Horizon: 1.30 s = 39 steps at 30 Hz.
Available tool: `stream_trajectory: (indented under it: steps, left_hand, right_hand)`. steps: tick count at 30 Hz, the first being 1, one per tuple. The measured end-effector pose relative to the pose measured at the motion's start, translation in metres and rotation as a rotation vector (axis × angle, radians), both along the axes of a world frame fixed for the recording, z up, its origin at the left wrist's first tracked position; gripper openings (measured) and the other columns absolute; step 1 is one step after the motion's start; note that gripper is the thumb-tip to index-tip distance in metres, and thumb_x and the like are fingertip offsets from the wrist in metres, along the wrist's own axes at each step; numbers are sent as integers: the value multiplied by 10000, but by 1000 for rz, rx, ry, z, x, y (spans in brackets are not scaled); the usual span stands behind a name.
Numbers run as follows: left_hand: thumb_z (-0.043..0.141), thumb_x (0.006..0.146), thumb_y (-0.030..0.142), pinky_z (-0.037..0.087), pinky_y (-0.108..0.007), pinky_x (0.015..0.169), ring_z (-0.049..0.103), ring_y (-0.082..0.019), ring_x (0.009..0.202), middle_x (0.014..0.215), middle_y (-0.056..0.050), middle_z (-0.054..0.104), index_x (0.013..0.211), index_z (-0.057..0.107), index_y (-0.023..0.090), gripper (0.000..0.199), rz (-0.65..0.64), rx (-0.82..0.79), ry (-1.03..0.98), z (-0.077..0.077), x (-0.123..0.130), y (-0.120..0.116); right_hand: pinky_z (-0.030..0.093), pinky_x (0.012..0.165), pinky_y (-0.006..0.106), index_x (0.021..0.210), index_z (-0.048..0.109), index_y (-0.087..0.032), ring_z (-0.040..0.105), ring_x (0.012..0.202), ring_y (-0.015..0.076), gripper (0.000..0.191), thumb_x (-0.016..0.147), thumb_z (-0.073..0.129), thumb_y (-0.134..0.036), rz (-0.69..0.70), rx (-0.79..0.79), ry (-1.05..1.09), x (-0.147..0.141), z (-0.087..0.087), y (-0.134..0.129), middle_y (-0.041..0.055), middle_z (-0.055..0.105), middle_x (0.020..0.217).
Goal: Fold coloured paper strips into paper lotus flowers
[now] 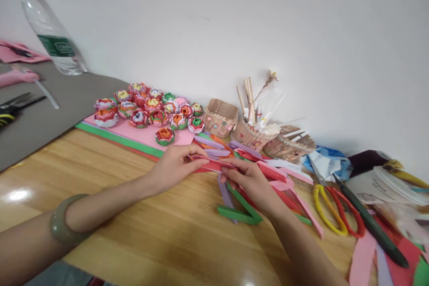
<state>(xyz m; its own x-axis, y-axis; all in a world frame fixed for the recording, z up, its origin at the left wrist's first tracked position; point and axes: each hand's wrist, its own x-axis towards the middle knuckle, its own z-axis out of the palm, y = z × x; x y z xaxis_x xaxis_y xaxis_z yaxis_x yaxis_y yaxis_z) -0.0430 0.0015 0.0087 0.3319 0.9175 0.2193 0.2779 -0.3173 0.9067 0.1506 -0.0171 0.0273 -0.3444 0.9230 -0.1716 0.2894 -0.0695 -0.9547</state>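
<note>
Between my two hands stretches a folded red paper strip [214, 164], held just above the wooden table. My left hand [176, 165] pinches its left end between thumb and fingers. At the other end, my right hand [246, 178] has its fingers closed on the same strip. Beneath and beside the right hand lie many loose folded paper strips in pink, purple, orange and white, with a bent green strip [243, 208] nearest the front. Behind the left hand, several folded paper flowers [165, 136] stand in rows on a pink paper sheet [134, 133].
Three small cardboard baskets [219, 118] line the wall, some holding sticks. At right lie scissors [330, 210] with yellow and red handles, a dark green pen-shaped tool [375, 228] and a white tub [382, 185]. A water bottle [50, 35] and pink glue gun [18, 76] are at left.
</note>
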Motion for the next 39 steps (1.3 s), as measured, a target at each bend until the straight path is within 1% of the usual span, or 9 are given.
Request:
stream_trajectory:
  steps: [2,4,7,11,14,20,25,30,39]
  left_hand:
    - [578,765,240,441,-221,595,579,-117,629,686,9,641,776,587,161,80,-33,-177,-136,3,2,-1]
    - [570,764,245,439,-214,551,562,-103,558,620,25,616,798,539,162,95,-110,-340,-253,4,4,-2]
    - [576,762,265,434,-205,512,547,-90,503,584,29,611,811,513,159,133,-178,-456,-360,1,5,-2]
    - [617,736,267,433,-195,509,553,-85,510,578,28,611,783,528,152,153,-152,-457,-464,-2,4,0]
    - [625,733,248,439,-193,521,565,-87,535,592,26,614,772,547,150,132,-192,-462,-509,-3,4,-1]
    - [613,749,211,448,-197,537,576,-90,557,607,21,629,773,556,155,84,-265,-480,-580,-3,5,-5]
    - [632,726,211,440,-189,509,554,-84,546,591,23,606,765,572,145,97,-249,-533,-669,-1,6,-7]
    - [684,671,254,456,-201,522,544,-83,552,617,7,612,768,589,125,188,-284,-650,-781,2,6,-9]
    - [733,665,313,441,-177,532,588,-82,548,601,7,664,736,533,134,277,-137,-499,-664,0,8,-6]
  right_hand:
    - [276,460,207,942,669,-156,366,486,73,256,790,563,-331,-38,19,26,1,-2,0,-24,556,612]
    - [293,480,206,964,676,-163,393,514,77,259,781,584,-321,-42,48,38,1,-3,0,-23,559,619]
    - [337,519,215,1001,674,-174,439,557,90,287,761,621,-322,-46,45,94,0,-2,-1,-16,572,640]
    - [359,522,216,1049,658,-190,454,543,83,316,758,633,-311,-58,7,193,1,-1,-2,-11,590,666]
    - [346,486,208,1036,673,-198,446,521,76,302,760,638,-316,-12,-21,267,3,0,-3,-8,576,649]
    - [280,421,202,1019,694,-224,360,454,52,320,742,661,-382,109,-64,413,6,-1,-5,-23,519,604]
    - [281,460,210,920,729,-213,398,520,75,216,764,645,-336,14,-34,365,3,0,-5,-8,518,600]
    - [260,467,199,853,726,-204,373,505,51,154,764,642,-299,-19,-57,355,0,3,-6,-28,468,622]
    - [363,554,198,834,719,-209,479,610,78,117,765,659,-282,29,-33,370,5,-1,-4,-7,564,698]
